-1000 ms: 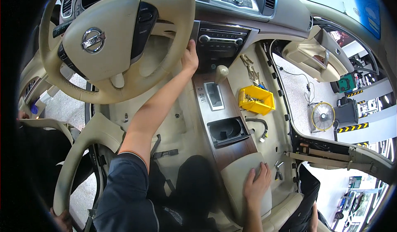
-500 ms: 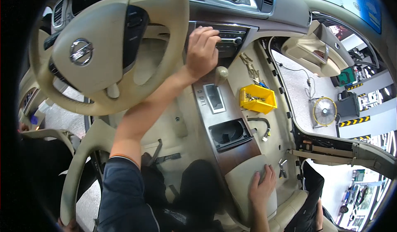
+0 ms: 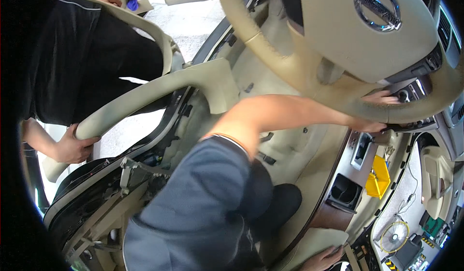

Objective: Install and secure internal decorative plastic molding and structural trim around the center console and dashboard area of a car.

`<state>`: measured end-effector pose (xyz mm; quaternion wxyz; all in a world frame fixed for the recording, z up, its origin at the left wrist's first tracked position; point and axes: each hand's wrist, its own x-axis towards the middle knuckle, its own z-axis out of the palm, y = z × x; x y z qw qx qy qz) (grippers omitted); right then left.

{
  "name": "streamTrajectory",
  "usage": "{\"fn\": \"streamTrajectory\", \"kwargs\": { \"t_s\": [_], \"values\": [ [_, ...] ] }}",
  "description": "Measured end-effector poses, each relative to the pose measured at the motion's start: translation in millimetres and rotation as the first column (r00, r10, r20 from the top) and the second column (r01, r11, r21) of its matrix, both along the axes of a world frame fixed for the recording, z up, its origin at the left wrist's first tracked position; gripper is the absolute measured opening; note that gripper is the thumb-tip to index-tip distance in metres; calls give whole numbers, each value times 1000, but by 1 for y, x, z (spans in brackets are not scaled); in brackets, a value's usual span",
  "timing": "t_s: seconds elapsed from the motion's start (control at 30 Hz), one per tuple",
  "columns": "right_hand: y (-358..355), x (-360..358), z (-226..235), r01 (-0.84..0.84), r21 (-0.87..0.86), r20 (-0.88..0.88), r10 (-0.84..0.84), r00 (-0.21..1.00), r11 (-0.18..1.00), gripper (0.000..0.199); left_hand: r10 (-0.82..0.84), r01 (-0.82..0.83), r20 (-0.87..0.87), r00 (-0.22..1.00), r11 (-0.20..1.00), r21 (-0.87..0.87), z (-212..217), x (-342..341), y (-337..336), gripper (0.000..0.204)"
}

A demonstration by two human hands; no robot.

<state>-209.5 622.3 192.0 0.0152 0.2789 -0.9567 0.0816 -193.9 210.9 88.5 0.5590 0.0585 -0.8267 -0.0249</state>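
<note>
Swinging view leftward since a moment ago, reaching left hand point(image 3: 368, 124) behind steering wheel point(image 3: 357, 49) to dash panel point(image 3: 416, 91), left grip too hidden to tell, resting right hand point(image 3: 325, 259) open on armrest point(image 3: 319, 239), seemingly for bracing.

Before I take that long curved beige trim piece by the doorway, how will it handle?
The trim piece is probably stiff: it arches past the co-worker's hand without visible sag. Gripped near one end, its long far end may swing or tip. Its smooth-looking surface might be slippery.
</note>
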Motion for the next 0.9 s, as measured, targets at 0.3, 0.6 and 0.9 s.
{"fn": "streamTrajectory", "kwargs": {
  "t_s": [0.3,0.6,0.9],
  "values": [
    [41,-23,-33,0,16,-55,1,998,1000,47,303,-775,952,-39,592,-220,-163,277,-1,28],
    [45,-27,-39,-39,-50,-14,38,999,998,46,175,-764,924,-339,522,-379,-84,374,22,78],
    [48,-27,-37,-18,-50,24,19,1000,999,48,267,-717,962,51,681,-152,-101,314,105,52]
  ]
}}
